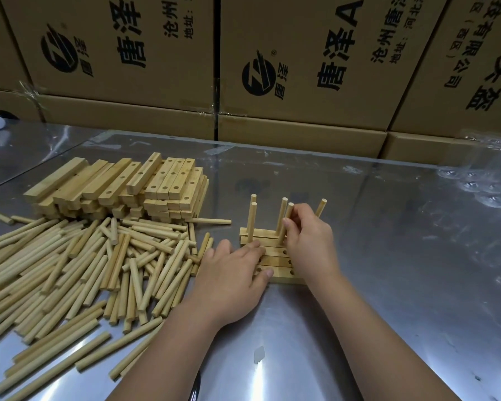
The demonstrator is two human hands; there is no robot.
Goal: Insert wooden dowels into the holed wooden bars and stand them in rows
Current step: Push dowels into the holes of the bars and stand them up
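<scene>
Room: boxes [301, 68] stacked as a wall at the back, printed w/ logo + Chinese text. Looks like a storeroom.
Surface: shiny metal surface [388, 256] under clear film, glare patches.
Pile: loose pile [84, 270] of dowels lying all ways, left-front, just beside the left hand.
Stack: spare holed bars in a stack [128, 183], flat, behind the pile.
Bars: several bars [274, 260] side by side at centre, holes up, long axis left-right. The back two carry stood dowels [252, 218]; front ones show empty holes.
Left hand: left hand [232, 279] w/ fingers straight, flat on the bars' left end, prob. steadying. Holds nothing.
Right hand: right hand [310, 241] over the bars' right half, fingertips pinching a dowel [288, 211] near its top.
Dowel: near upright, slight tilt, foot at a mid hole of a back bar. Can't tell if seated.
Key relation: hole sits straight below the right hand and the dowel axis is approx. vertical, so the push should go straight down. Left hand is nearer the pile for the next one.
</scene>
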